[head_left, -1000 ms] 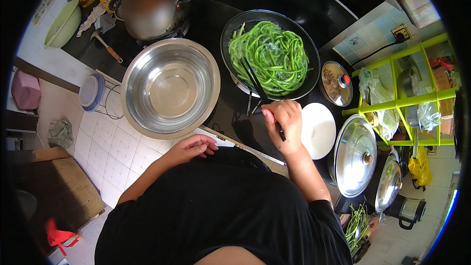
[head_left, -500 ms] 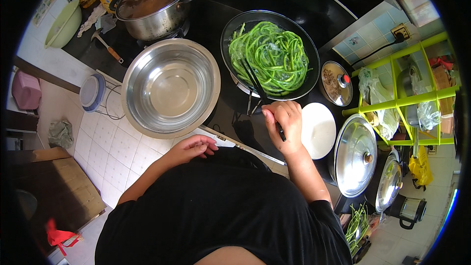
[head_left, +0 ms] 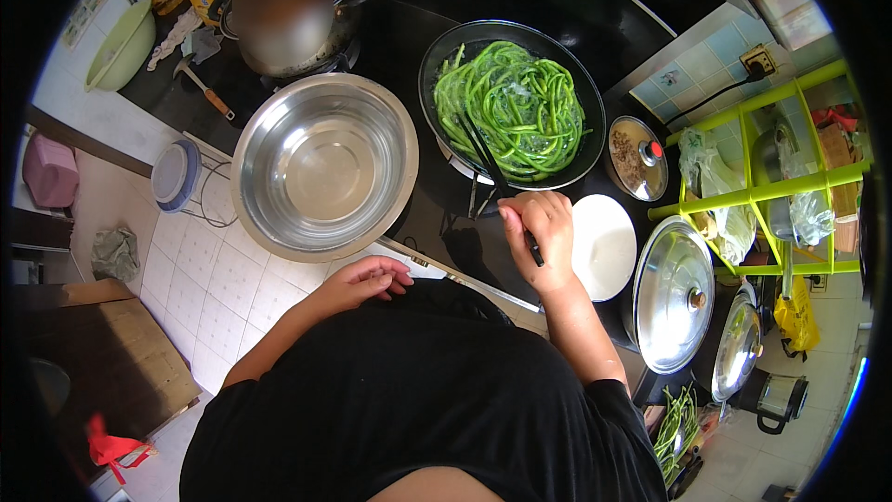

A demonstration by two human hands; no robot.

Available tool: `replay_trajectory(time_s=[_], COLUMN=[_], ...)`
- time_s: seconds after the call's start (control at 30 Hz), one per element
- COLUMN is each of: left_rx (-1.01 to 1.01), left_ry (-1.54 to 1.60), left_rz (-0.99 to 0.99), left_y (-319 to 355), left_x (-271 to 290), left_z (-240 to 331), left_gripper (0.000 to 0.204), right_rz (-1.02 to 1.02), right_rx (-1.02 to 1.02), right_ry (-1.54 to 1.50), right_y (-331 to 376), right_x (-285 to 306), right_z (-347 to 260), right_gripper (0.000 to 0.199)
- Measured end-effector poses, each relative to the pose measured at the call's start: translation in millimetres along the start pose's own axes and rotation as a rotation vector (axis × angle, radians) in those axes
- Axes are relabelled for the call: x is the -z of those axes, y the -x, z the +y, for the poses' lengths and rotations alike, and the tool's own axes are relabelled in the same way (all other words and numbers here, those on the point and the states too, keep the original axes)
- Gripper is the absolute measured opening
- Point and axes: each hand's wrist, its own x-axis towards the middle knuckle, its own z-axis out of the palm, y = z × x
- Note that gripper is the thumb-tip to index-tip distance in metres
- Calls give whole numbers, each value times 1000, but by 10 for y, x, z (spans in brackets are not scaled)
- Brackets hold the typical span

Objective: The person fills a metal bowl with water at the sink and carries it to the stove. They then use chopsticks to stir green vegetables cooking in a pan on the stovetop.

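Black chopsticks [head_left: 482, 154] are gripped in my right hand [head_left: 541, 234], their tips down among long green beans [head_left: 520, 107]. The beans lie coiled in bubbling water in a dark round pan [head_left: 595, 98] on the stove. Close to my right hand's outer side is a white bowl [head_left: 604, 246], with nothing in it. My left hand [head_left: 364, 283] hangs in front of my body, fingers loosely curled and apart from the thumb, holding nothing. Just beyond it, a wide steel basin [head_left: 325, 167] rests at the counter's edge with what looks like a little clear water inside.
A lidded steel pot [head_left: 348, 42], partly blurred, stands at the back left. A hammer [head_left: 206, 88] lies near it. On the right are a small glass-lidded dish [head_left: 637, 158], a large lidded pan [head_left: 674, 293] and a green rack [head_left: 743, 195]. More raw beans [head_left: 675, 428] lie at lower right.
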Motion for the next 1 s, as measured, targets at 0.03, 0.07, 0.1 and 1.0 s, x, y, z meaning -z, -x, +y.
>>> replay_trajectory(time_s=[0.03, 0.07, 0.1, 1.0], left_rx=[0, 1, 2, 51], left_ry=[0, -5, -11, 808], left_rz=[0, 0, 0, 695], left_y=[1, 1, 1, 198], left_x=[-2, -4, -6, 184], left_z=[3, 7, 11, -401], left_gripper=[32, 32, 32, 17], right_rz=[-2, -4, -2, 1], right_rx=[-2, -3, -2, -49], right_ry=[2, 4, 1, -13], right_y=[4, 8, 13, 128], right_x=[0, -1, -4, -1], right_z=[3, 6, 9, 90], right_gripper=[5, 5, 5, 6])
